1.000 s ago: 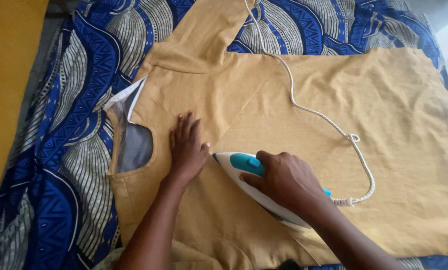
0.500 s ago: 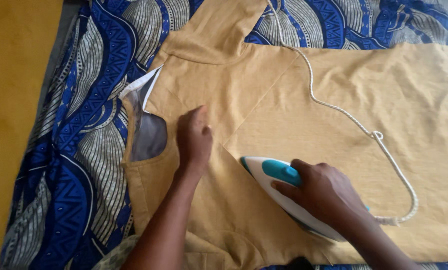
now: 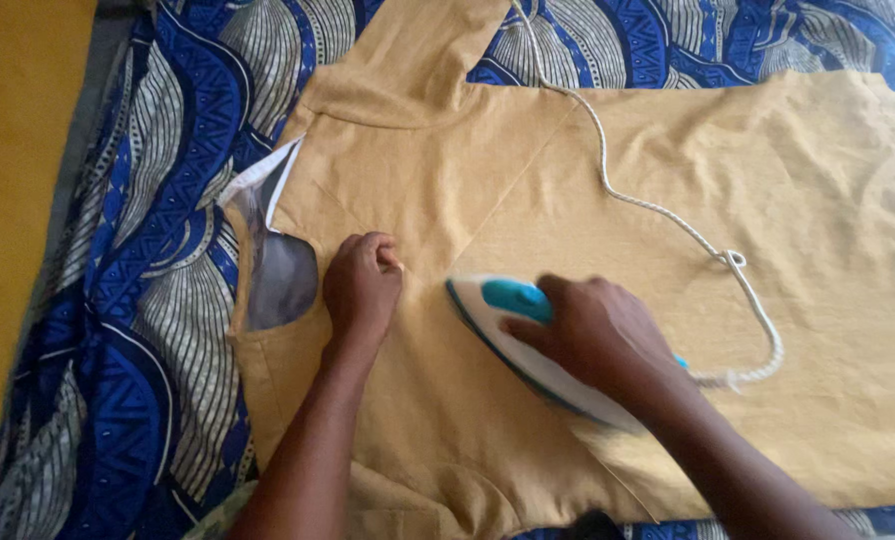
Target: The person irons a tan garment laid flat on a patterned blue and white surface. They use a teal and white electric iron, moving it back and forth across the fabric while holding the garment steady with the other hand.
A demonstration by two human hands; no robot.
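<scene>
Mustard-yellow garment (image 3: 588, 170) lies flat on the blue patterned cloth (image 3: 138, 290); your left hand (image 3: 362, 283), spread flat a second ago, has now curled, pinching fabric by the neckline (image 3: 280, 272). Your right hand (image 3: 593, 335) stays closed around the white-and-teal iron (image 3: 498, 315), now nearer that hand, with open fabric right and its cord (image 3: 668, 215) trailing there.

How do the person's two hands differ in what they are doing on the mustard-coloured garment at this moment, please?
The left hand is curled, its fingers bunched on the mustard garment near the neckline, and holds no tool; the right hand is wrapped round the handle of the white and teal iron. The left hand touches the cloth directly, while the right hand rides above it on the iron. Both are over the same garment, close together.
</scene>
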